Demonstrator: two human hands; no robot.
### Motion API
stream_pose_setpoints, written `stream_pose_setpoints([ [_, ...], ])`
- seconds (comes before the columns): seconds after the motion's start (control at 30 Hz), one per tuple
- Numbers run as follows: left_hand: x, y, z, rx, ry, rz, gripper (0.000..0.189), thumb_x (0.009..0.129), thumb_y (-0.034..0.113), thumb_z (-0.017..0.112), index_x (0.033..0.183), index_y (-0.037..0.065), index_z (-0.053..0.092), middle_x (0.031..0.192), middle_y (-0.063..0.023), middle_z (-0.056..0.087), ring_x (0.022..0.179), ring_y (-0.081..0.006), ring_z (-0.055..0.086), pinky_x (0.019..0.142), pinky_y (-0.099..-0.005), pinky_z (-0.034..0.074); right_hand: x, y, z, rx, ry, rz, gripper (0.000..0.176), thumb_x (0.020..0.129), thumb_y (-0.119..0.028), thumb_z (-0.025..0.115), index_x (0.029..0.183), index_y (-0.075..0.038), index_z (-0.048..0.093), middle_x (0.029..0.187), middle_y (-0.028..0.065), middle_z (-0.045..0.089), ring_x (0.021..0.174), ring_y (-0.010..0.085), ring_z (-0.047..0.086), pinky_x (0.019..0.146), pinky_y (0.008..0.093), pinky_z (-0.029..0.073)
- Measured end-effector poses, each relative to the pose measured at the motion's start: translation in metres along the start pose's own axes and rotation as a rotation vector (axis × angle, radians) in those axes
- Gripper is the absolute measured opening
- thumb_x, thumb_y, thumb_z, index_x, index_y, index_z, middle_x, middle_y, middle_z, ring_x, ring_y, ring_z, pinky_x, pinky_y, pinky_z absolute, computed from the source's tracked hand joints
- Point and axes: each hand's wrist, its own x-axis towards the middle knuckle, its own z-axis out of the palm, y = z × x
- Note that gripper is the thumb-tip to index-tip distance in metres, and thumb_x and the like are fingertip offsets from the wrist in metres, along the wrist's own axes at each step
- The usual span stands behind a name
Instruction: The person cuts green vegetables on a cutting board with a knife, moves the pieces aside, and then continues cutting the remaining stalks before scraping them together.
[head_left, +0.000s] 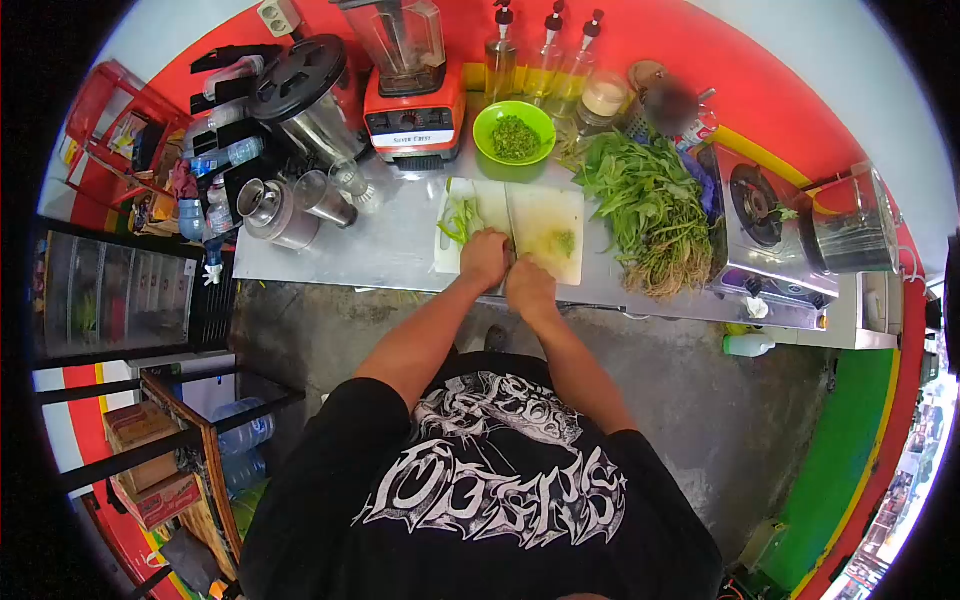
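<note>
On a white cutting board (568,205) my right hand (531,287) is wrapped round the handle of a knife (511,217), whose blade points away from me. My left hand (485,258) is closed just left of the blade, on green stems (460,218) at the board's left side. A small heap of chopped greens (563,242) lies right of the knife. Beyond the board, a lime-green bowl (484,128) holds more chopped greens (515,138).
Leafy greens with roots (655,210) lie right of the board, beside a gas stove (760,215) with a pot (850,230). A red blender (415,115), pump bottles (545,65) and a jar (603,97) stand behind. Glasses (325,198) and a lidded metal container (318,115) are left.
</note>
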Motion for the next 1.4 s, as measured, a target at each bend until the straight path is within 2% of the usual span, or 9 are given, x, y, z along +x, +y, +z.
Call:
stream_pose_setpoints([
  [0.3,0.0,0.001,0.0,-0.002,-0.006,-0.008,0.018,0.086,0.015,0.062,0.097,0.004,0.072,0.107,-0.018,0.066,0.105,-0.0384,0.063,0.092,-0.0486,0.053,-0.003,0.002,0.0,-0.01,0.021,-0.022,0.031,0.094,-0.013,0.052,0.116,0.008,0.057,0.105,0.0278,0.072,0.101,0.0403,0.071,0.09,0.0466,0.055],
  [0.47,0.001,-0.002,0.0,0.022,-0.038,-0.015,0.019,0.086,0.016,0.063,0.098,0.004,0.072,0.108,-0.0179,0.066,0.105,-0.0384,0.062,0.093,-0.0483,0.053,-0.003,-0.002,-0.009,-0.009,-0.044,-0.027,0.033,0.092,-0.013,0.055,0.117,0.009,0.057,0.108,0.0281,0.071,0.103,0.0401,0.071,0.09,0.0472,0.055],
  [0.67,-0.002,0.0,0.002,0.014,-0.004,-0.003,0.017,0.086,0.014,0.062,0.097,0.005,0.072,0.108,-0.0179,0.067,0.106,-0.0383,0.062,0.093,-0.0478,0.052,0.001,0.007,0.009,0.053,0.011,-0.031,0.032,0.091,-0.013,0.056,0.116,0.008,0.058,0.107,0.0294,0.071,0.105,0.043,0.069,0.092,0.0498,0.054],
  [0.8,0.001,-0.005,0.007,0.044,-0.014,0.024,0.017,0.086,0.013,0.062,0.095,0.004,0.072,0.106,-0.0182,0.067,0.105,-0.0384,0.062,0.093,-0.0474,0.052,0.002,-0.002,-0.009,0.038,-0.026,-0.01,0.033,0.089,-0.011,0.058,0.116,0.008,0.058,0.107,0.0293,0.071,0.104,0.0434,0.069,0.091,0.0501,0.054],
  [0.9,0.001,-0.008,0.009,0.055,0.004,0.038,0.017,0.086,0.014,0.062,0.095,0.003,0.072,0.105,-0.0183,0.067,0.105,-0.0385,0.062,0.093,-0.0472,0.052,-0.009,-0.005,-0.016,0.0,-0.095,-0.007,0.035,0.091,-0.01,0.056,0.12,0.01,0.058,0.112,0.0279,0.071,0.106,0.0411,0.07,0.092,0.0474,0.055],
  [1.2,0.001,-0.006,0.007,-0.002,0.022,0.026,0.016,0.086,0.014,0.063,0.095,0.003,0.071,0.105,-0.0189,0.067,0.104,-0.0388,0.062,0.092,-0.0485,0.053,-0.007,-0.007,-0.003,0.118,0.011,0.052,0.034,0.088,-0.009,0.06,0.117,0.009,0.061,0.114,0.027,0.07,0.106,0.0405,0.07,0.092,0.0464,0.055],
  [1.3,-0.001,-0.003,0.005,0.012,0.008,0.014,0.016,0.086,0.014,0.063,0.094,0.003,0.072,0.105,-0.0185,0.068,0.104,-0.0388,0.063,0.092,-0.0481,0.053,-0.007,-0.003,-0.005,0.077,-0.021,0.028,0.034,0.087,-0.009,0.061,0.117,0.008,0.061,0.116,0.0262,0.07,0.107,0.04,0.069,0.092,0.0463,0.055],
  [1.4,0.0,-0.005,0.004,0.069,-0.055,0.03,0.02,0.089,0.017,0.06,0.1,0.006,0.072,0.111,-0.0163,0.067,0.109,-0.0355,0.062,0.095,-0.0465,0.052,-0.003,0.004,-0.006,0.11,-0.044,0.013,0.031,0.091,-0.013,0.056,0.113,0.007,0.062,0.113,0.0292,0.069,0.108,0.0445,0.068,0.094,0.0507,0.053],
])
